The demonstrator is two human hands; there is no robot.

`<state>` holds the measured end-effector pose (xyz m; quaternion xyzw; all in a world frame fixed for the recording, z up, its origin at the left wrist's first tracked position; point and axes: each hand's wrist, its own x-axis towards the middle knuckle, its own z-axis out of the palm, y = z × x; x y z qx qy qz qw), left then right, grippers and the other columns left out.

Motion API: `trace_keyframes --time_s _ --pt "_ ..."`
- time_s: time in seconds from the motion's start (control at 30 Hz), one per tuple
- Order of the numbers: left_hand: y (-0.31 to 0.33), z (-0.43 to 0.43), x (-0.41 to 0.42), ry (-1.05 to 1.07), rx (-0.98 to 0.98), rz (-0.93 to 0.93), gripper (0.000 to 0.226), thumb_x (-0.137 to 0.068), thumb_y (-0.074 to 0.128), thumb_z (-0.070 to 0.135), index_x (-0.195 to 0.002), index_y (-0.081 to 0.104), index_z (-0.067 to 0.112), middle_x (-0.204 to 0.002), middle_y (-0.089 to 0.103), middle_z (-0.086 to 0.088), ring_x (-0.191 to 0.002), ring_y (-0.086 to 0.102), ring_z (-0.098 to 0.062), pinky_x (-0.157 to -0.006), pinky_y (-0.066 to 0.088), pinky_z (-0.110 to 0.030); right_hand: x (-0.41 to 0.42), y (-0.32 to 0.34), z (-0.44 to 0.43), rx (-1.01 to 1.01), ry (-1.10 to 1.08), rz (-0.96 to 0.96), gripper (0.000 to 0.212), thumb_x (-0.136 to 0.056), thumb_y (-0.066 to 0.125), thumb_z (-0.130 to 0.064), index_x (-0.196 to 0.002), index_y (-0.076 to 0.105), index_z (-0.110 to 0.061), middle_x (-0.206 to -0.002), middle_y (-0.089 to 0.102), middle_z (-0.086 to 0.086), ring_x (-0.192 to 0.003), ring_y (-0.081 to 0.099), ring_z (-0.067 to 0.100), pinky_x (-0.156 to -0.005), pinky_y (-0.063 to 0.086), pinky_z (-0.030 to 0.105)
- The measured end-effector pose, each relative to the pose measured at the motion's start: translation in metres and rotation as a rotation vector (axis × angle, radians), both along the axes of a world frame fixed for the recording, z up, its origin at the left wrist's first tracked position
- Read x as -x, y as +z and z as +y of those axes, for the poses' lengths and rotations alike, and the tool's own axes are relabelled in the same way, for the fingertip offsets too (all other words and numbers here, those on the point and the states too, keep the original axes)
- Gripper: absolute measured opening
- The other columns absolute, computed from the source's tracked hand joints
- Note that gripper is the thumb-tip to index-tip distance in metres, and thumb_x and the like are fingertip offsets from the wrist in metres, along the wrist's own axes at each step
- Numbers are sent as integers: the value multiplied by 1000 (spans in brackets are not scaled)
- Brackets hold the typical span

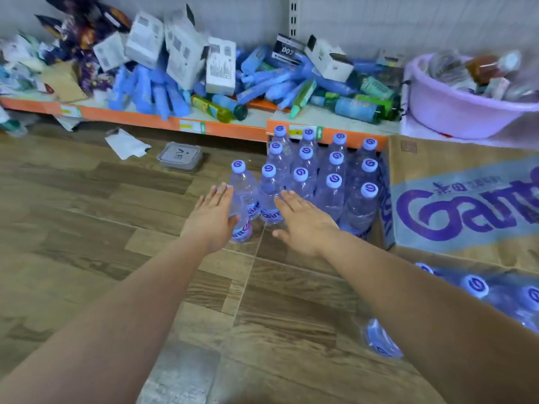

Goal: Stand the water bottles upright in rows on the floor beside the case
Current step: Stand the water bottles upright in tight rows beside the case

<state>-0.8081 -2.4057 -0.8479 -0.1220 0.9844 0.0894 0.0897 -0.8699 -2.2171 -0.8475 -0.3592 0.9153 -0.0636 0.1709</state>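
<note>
Several clear water bottles with pale blue caps (335,182) stand upright in rows on the wooden floor, left of the open cardboard case (466,205). More bottles (475,285) stand inside the case. Two further bottles stand at the rows' left front. My left hand (211,220) has straight fingers and lies against the side of a front bottle (243,228), whose cap it hides. My right hand (303,221) is flat with straight fingers next to the neighbouring bottle (269,196). Another bottle (379,341) lies on the floor, partly under my right forearm.
A low orange-edged shelf (221,128) behind the rows is piled with white boxes, blue packets and green bottles. A lilac basin (455,112) sits on it at right. A grey lidded container (179,157) and a sheet of paper (125,144) lie on the floor at left.
</note>
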Motion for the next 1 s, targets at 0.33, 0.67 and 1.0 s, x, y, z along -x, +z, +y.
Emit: trace_keyframes --time_s 0.33,0.67,1.0 --pt "-26 -30 46 100 -98 53 62 -95 51 23 -149 22 12 -157 23 -3 -136 39 -25 -102 38 -32 68 -12 -103 146 77 109 73 -94 41 1 -154 3 -17 -162 -6 0 -151 0 17 -121 18 35" --pt "-21 -30 55 135 2 82 25 -85 61 15 -108 58 7 -107 61 -17 -107 56 -35 -76 40 -33 94 -29 -145 122 52 146 34 -94 44 -12 -128 46 -10 -135 32 19 -116 47 38 -80 39 38" --pt "-11 -5 -10 -7 220 -68 31 -94 45 7 -124 46 4 -125 51 -15 -112 58 -35 -84 47 -41 38 -4 -120 143 -43 73 22 -84 58 -10 -106 59 -11 -120 46 18 -101 59 37 -78 45 33"
